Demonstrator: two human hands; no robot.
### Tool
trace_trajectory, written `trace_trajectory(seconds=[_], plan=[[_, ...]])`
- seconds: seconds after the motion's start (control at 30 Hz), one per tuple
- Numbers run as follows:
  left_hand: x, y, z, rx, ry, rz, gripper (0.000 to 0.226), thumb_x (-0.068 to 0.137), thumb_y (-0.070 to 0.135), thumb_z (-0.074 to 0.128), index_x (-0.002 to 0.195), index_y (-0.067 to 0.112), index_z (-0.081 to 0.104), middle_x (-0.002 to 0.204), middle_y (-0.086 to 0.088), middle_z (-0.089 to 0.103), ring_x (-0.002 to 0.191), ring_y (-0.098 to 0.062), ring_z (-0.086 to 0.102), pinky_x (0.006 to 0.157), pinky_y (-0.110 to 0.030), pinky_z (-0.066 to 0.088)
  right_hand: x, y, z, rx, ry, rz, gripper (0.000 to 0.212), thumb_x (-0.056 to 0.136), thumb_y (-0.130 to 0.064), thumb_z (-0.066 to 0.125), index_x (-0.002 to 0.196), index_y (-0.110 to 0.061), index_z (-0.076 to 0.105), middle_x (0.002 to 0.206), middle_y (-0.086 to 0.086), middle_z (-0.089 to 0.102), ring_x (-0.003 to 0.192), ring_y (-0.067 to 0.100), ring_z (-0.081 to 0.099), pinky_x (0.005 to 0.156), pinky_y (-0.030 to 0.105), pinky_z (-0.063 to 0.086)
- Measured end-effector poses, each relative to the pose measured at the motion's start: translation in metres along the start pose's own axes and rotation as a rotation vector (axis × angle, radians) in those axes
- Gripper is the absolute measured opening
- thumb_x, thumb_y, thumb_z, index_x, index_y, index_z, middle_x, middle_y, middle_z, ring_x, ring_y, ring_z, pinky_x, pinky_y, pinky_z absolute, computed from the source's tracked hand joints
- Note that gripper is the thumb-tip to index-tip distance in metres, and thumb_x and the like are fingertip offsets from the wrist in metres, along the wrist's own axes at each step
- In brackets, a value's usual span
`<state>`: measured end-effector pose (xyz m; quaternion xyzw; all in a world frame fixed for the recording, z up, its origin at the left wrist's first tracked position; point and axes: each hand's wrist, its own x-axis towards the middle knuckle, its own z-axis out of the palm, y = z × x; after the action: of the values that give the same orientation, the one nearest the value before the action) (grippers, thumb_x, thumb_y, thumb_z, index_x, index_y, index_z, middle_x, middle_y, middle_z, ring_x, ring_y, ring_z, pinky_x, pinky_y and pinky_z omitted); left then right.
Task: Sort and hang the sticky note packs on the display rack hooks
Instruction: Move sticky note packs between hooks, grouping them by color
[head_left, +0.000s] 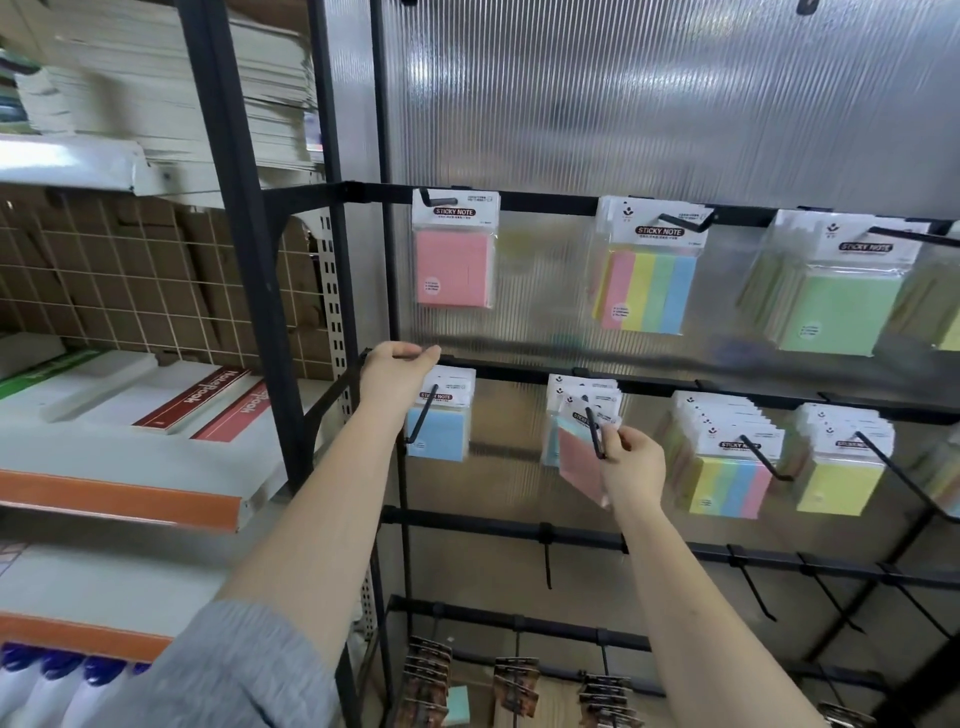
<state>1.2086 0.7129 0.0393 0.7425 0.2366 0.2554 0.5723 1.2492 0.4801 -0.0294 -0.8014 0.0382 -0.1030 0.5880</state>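
The pink sticky note pack in a clear sleeve with a white header card (581, 457) hangs tilted at the tip of the second black wire hook (596, 434) on the middle black rail (519, 372) of the display rack, in front of more packs already on that hook. The right hand (631, 462) pinches the pack's header just beside the hook tip, fingers curled round it. The left hand (397, 370) rests on the same rail at its left end, fingers bent over the bar, above a blue sticky note pack (437, 431) on the first hook; it holds no pack.

On the upper rail hang a pink pack (454, 267), a four-colour striped pack (647, 291) and green packs (836, 312). To the right of the held pack hang striped packs (727, 483) and yellow packs (831, 483). Behind everything stands a ribbed translucent plastic panel (623, 104). Left of the rack, white shelves with orange edges (119, 501) carry red notebooks (205, 400). The lower rail carries bare hooks (753, 590)
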Motion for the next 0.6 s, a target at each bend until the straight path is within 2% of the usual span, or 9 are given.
trace_trajectory(seconds=[0.07,0.17,0.3,0.37,0.6], plan=[[-0.004,-0.004,0.001,0.031,-0.005,0.001,0.032,0.087,0.035,0.065,0.113,0.018,0.058,0.110,-0.002,0.062,0.087,-0.010,0.058,0.059,-0.020,0.037,-0.006,-0.001,-0.004,0.009,0.019,0.008,0.032,0.097,-0.023,0.049,0.067,-0.016,0.053,0.060,-0.004,0.047,0.058,0.014,0.042,0.050,0.022,0.029],[-0.010,-0.010,0.001,0.066,-0.008,-0.028,0.034,0.090,0.035,0.061,0.118,0.016,0.057,0.108,-0.003,0.062,0.071,-0.003,0.055,0.051,-0.018,0.034,-0.016,-0.005,-0.011,0.042,0.021,-0.012,0.024,0.099,-0.022,0.047,0.080,-0.012,0.058,0.066,-0.005,0.050,0.061,0.007,0.044,0.053,0.020,0.031],[-0.016,-0.017,0.001,0.064,-0.001,-0.029,0.036,0.094,0.036,0.054,0.124,0.016,0.054,0.111,-0.006,0.064,0.070,-0.004,0.054,0.052,-0.021,0.038,-0.028,-0.013,-0.018,0.027,0.014,-0.056,0.036,0.098,-0.018,0.044,0.063,-0.014,0.043,0.057,-0.004,0.040,0.054,0.012,0.034,0.051,0.026,0.024],[-0.019,-0.020,0.001,0.043,0.002,-0.035,0.036,0.096,0.034,0.050,0.126,0.015,0.052,0.110,-0.006,0.063,0.071,-0.004,0.055,0.052,-0.020,0.040,-0.031,-0.017,-0.023,-0.021,0.007,-0.057,0.036,0.097,-0.017,0.043,0.061,-0.011,0.038,0.056,0.000,0.038,0.054,0.014,0.032,0.052,0.028,0.024],[-0.016,-0.030,-0.001,0.039,0.051,-0.116,0.032,0.098,0.033,0.045,0.114,0.009,0.059,0.100,-0.009,0.065,0.073,-0.009,0.057,0.055,-0.021,0.041,-0.030,-0.032,-0.044,-0.251,-0.079,-0.111,0.040,0.094,-0.016,0.044,0.057,-0.014,0.028,0.052,0.000,0.027,0.050,0.017,0.024,0.051,0.029,0.015]])
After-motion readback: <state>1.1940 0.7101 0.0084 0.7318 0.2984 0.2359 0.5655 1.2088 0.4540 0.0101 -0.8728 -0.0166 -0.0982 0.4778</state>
